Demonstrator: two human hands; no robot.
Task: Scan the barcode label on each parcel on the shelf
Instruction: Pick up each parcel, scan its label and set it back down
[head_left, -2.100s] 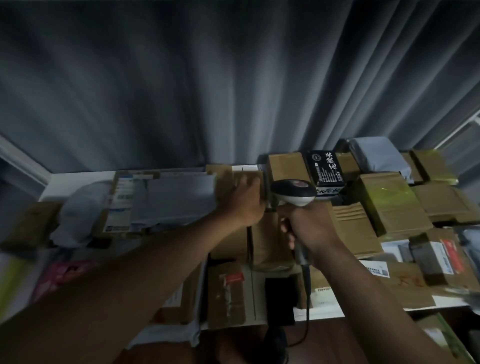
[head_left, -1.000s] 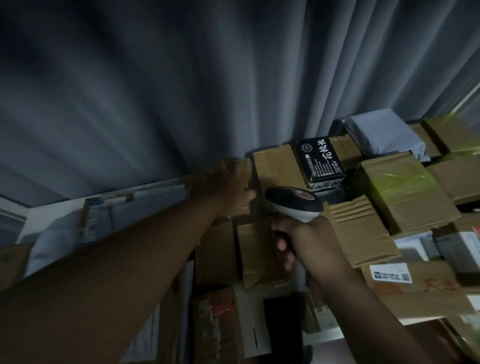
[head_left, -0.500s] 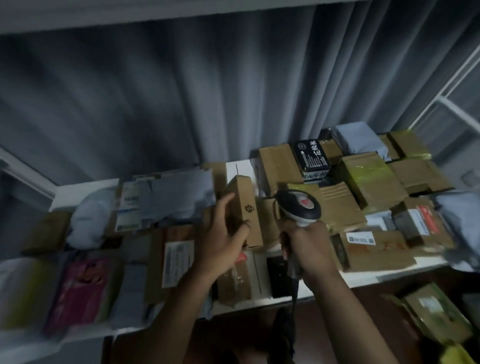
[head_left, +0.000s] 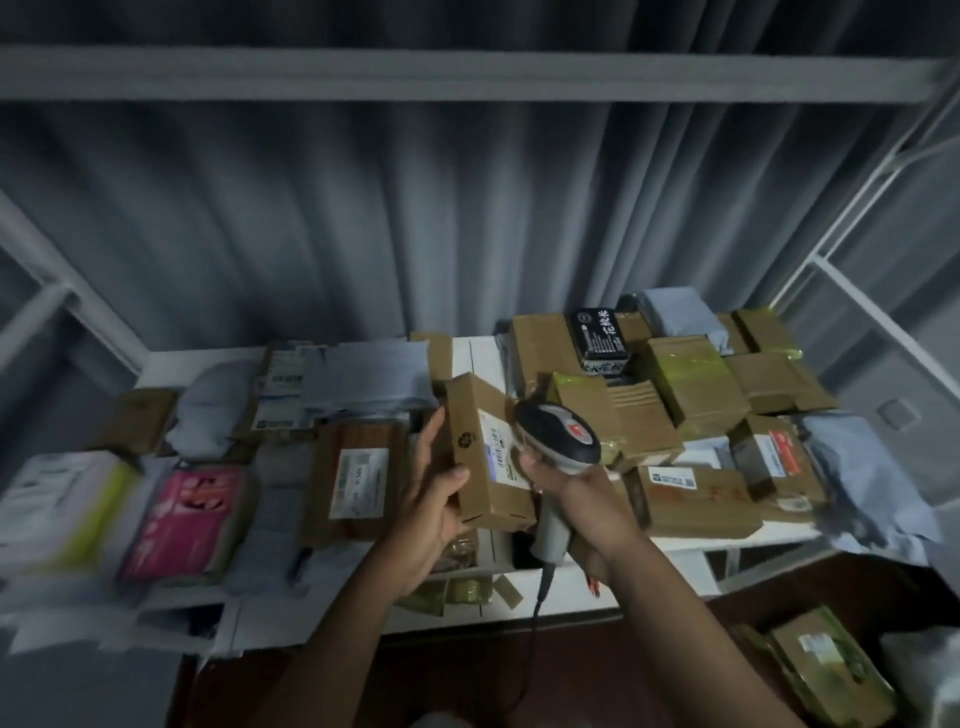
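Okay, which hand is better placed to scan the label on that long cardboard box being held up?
Right. The right hand already grips the scanner, its head close beside the box's label. The left hand is occupied holding the box.

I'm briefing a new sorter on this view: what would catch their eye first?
At centre, the left hand holds up a narrow cardboard box while the right hand aims a corded scanner at its label. To the left, a bright pink parcel stands out on the shelf.
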